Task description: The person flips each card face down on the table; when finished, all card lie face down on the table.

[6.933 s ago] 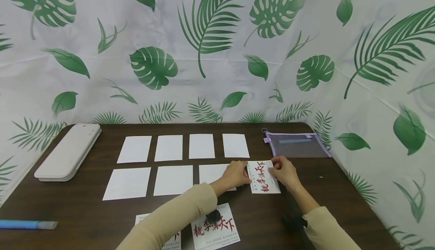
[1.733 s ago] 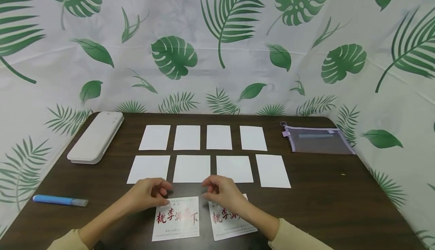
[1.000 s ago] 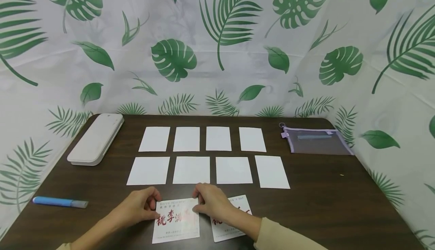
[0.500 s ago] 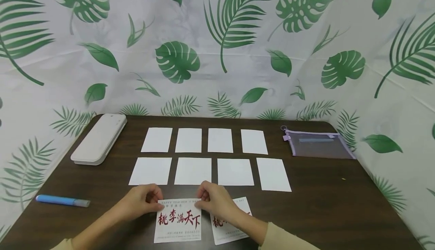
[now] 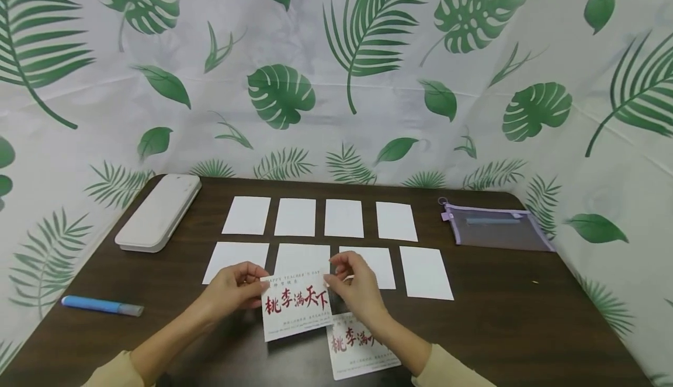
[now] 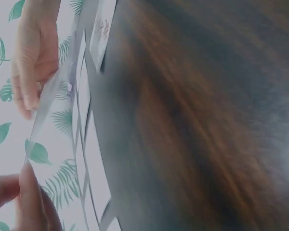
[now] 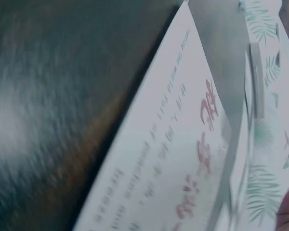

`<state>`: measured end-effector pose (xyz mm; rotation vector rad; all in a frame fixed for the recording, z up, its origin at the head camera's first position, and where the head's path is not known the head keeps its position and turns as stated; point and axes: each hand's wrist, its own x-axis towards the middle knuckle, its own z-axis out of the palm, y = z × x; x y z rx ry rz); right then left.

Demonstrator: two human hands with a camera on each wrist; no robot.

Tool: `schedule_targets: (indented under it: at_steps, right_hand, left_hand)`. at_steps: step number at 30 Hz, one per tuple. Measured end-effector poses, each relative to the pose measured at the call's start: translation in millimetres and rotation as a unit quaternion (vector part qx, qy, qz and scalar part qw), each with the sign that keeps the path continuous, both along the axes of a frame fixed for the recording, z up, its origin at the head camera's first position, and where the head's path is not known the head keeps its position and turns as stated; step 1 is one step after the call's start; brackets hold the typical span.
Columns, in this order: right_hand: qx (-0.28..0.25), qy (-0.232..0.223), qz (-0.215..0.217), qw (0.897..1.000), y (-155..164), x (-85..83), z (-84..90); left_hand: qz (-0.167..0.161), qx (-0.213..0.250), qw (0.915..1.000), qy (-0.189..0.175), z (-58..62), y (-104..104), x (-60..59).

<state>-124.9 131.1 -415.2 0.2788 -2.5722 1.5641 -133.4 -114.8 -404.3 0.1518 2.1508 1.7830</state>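
My left hand [image 5: 231, 287] pinches the upper left corner of a white greeting card [image 5: 297, 317] with red Chinese lettering and "Happy Teacher's Day" along its top. At the upper right corner, thumb and fingers of my right hand [image 5: 363, 290] grip the same card. It is tilted up off the table, and in the left wrist view the card [image 6: 48, 98] shows nearly edge-on between both hands. A second lettered card [image 5: 354, 352] lies on the table under my right forearm, partly covered by the held card's corner. This lying card [image 7: 159, 130] fills much of the right wrist view.
Several blank white cards [image 5: 302, 217] lie face-down or plain in two rows beyond my hands. A white case [image 5: 158, 211] stands at the table's back left, with a blue pen [image 5: 100, 305] nearer. A purple mesh zip pouch [image 5: 499, 229] lies at the back right.
Earlier, a lettered card was set down at the right end of the front row, printed side no longer showing. Both hands then came to the left card, gripped its top corners and raised it.
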Motion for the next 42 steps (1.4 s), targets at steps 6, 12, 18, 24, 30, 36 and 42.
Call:
schedule_targets:
  at_steps: [6,12,18,24,30,36,42]
  right_hand:
    - [0.039,0.144,0.050,0.987,-12.3,12.4,6.6]
    - [0.065,0.212,0.078,0.972,-22.8,19.8,8.2]
    - [0.097,0.253,0.077,0.959,-23.7,23.4,11.2]
    - [0.121,0.317,0.072,0.938,-20.2,23.1,13.7]
    - [0.129,0.362,0.064,0.921,-14.6,20.5,19.3]
    - [0.065,0.326,0.021,0.943,-4.2,15.2,23.2]
    - [-0.066,0.133,-0.019,0.989,1.0,16.6,22.6]
  left_hand:
    - [0.041,0.041,0.9981,0.020,10.0,17.9,-0.9]
    - [0.056,0.090,0.9942,0.015,21.3,37.8,5.6]
    - [0.073,0.115,0.9904,0.026,29.9,51.6,10.5]
    - [0.085,0.149,0.9847,0.032,34.9,59.8,11.9]
    - [0.070,0.147,0.9842,0.069,35.8,60.5,11.5]
    - [0.104,0.084,0.9838,0.119,22.1,50.1,5.7]
    - [0.139,-0.007,0.9855,0.097,6.1,35.4,3.1]
